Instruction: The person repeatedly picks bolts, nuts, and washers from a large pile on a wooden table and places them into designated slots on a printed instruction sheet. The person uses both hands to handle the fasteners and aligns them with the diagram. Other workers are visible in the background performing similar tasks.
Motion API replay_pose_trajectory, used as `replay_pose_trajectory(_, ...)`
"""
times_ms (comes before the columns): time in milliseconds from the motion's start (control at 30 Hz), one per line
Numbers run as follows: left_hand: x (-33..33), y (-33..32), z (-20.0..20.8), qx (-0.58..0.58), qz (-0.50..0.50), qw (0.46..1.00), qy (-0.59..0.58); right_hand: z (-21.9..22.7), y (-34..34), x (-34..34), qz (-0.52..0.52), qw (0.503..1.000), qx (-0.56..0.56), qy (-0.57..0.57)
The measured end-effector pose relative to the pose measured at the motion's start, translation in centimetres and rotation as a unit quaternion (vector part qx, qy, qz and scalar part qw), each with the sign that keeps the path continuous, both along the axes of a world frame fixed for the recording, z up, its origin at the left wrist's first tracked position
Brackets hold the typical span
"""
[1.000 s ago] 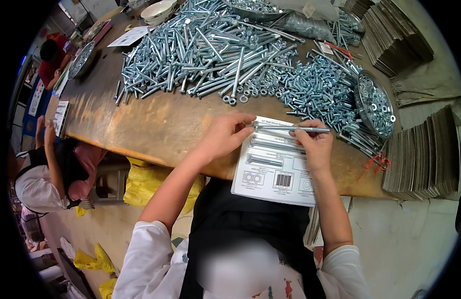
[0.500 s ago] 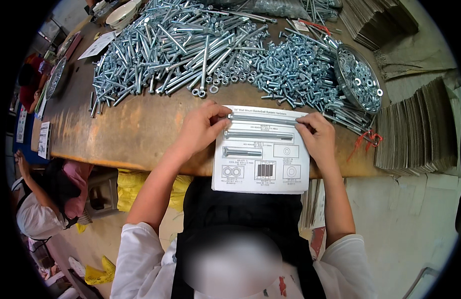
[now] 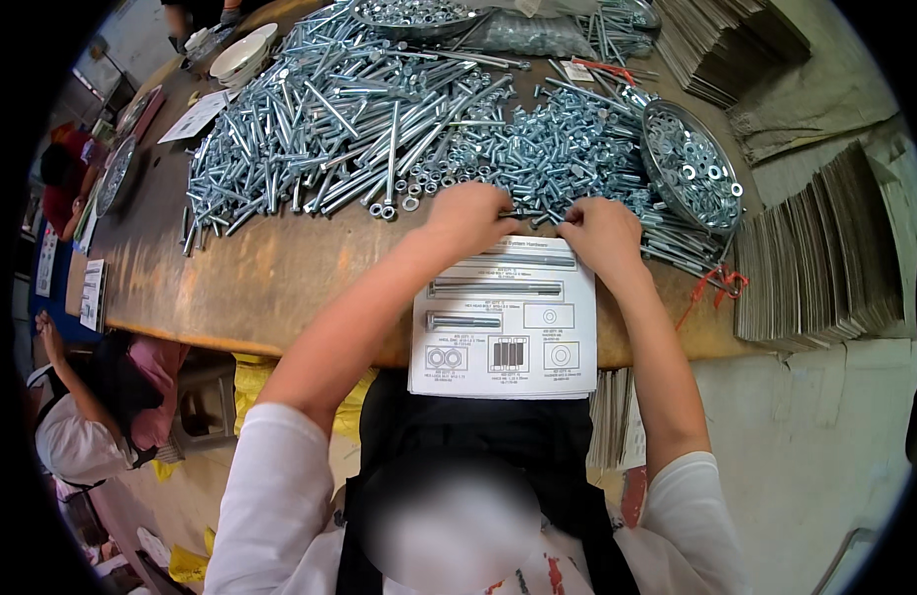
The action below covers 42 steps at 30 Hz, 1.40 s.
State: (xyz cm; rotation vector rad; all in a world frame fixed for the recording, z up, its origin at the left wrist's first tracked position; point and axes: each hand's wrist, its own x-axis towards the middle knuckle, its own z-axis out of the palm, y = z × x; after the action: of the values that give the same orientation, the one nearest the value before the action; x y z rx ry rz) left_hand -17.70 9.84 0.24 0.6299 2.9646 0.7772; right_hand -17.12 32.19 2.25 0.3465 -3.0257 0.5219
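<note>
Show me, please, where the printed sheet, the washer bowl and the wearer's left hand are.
Printed sheet (image 3: 513,319): head view, near its middle.
Washer bowl (image 3: 662,188): head view, lower-left wall.
Wearer's left hand (image 3: 466,219): head view, back of the hand.

Workshop: worn bench (image 3: 230,283) bearing heaped loose bolts (image 3: 300,149) and many washers (image 3: 688,171); cardboard (image 3: 830,248) stacked at right, co-worker (image 3: 79,438) at left.

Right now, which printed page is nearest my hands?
The page between your forearms, its top edge beside your left hand and right hand; other pages lie farther left.
</note>
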Motion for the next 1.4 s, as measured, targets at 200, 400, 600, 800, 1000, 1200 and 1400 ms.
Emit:
replay_pose_trajectory(200, -3.0, 1.5, -0.1, -0.061, -0.016, 0.997, -0.037, -1.3, -1.5, -1.7, 0.000, 0.996, 0.083, 0.045)
replay_pose_trajectory(400, 1.5, -1.3, 3.4, 0.157, -0.038, 0.983, -0.085, 2.4, 1.2, 1.5, 0.042, 0.988, -0.148, 0.031)
replay_pose_trajectory(600, 16.1, -1.2, 3.4, 0.141, -0.143, 0.980, 0.011, 3.7, 1.1, 10.4, 0.352, 0.927, -0.131, -0.007)
replay_pose_trajectory(800, 16.2, -0.3, 3.8, 0.086, -0.111, 0.990, 0.003, 2.5, 0.2, 9.4, 0.298, 0.937, -0.172, -0.061)
replay_pose_trajectory(1000, 2.2, 2.5, 1.3, 0.005, -0.028, 0.996, 0.087, -0.5, 0.6, 0.0, 0.089, 0.993, 0.001, 0.078)
replay_pose_trajectory(1200, -1.2, 6.8, 1.6, -0.169, -0.007, 0.985, 0.017, -2.2, -0.9, -1.7, 0.057, 0.991, 0.063, 0.108)
replay_pose_trajectory(1400, -1.4, 8.7, 2.4, -0.180, 0.023, 0.983, -0.027, -1.9, -1.1, -2.1, -0.007, 0.999, 0.032, 0.039)
